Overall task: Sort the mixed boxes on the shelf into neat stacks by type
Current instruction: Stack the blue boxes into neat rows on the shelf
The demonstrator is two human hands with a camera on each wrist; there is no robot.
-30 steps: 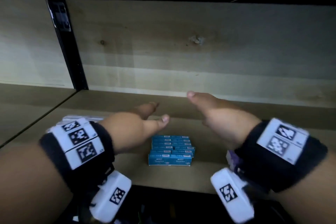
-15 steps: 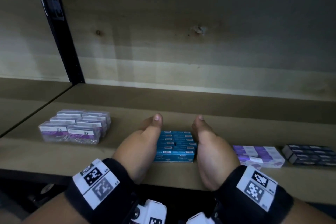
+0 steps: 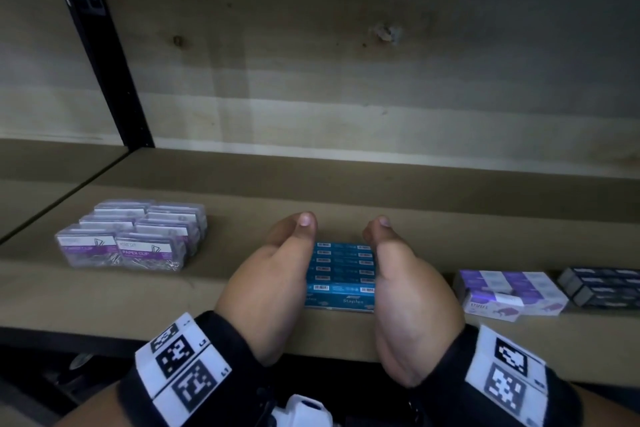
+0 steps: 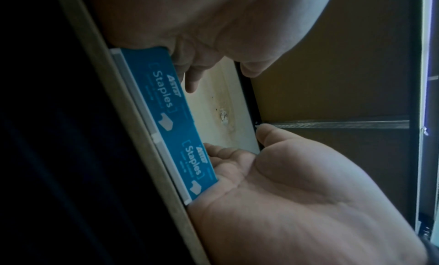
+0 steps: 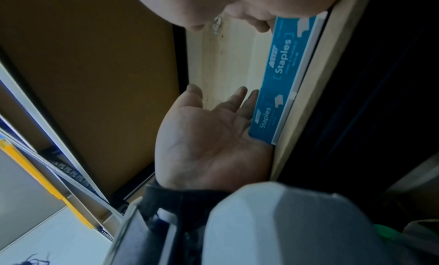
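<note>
A neat block of blue staples boxes (image 3: 341, 274) sits near the front edge of the wooden shelf (image 3: 415, 204). My left hand (image 3: 277, 274) lies flat against its left side and my right hand (image 3: 405, 281) against its right side. Fingers are straight and thumbs point toward the back wall. In the left wrist view the blue boxes (image 4: 171, 118) lie between my left hand (image 4: 202, 34) and my right palm (image 4: 285, 194). The right wrist view shows the same boxes (image 5: 277, 77) pressed between my right hand (image 5: 225, 2) and my left palm (image 5: 209, 141).
Clear paper clip boxes (image 3: 135, 239) stand grouped at the left. Purple-and-white boxes (image 3: 509, 291) and dark boxes (image 3: 602, 288) lie at the right. A black upright post (image 3: 100, 45) divides the shelf at the back left. Bare shelf lies behind the blue boxes.
Both hands have come down from above the blue boxes and drawn back to its two sides. The boxes have stayed where they were.
</note>
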